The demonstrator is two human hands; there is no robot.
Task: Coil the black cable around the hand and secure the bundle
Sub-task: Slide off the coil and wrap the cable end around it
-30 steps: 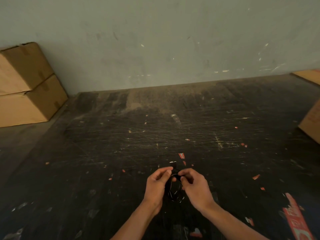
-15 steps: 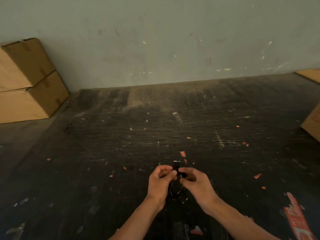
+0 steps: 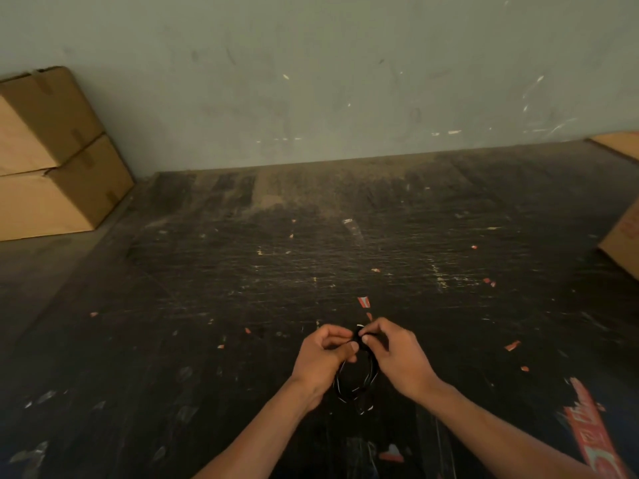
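Fingers of the left hand (image 3: 323, 354) and the right hand (image 3: 397, 356) are pinching the top of the coiled black cable (image 3: 356, 382), whose loops are hanging between the wrists above the scuffed dark tabletop (image 3: 242, 305). Stacked cardboard boxes (image 3: 52, 157) are sitting far left.
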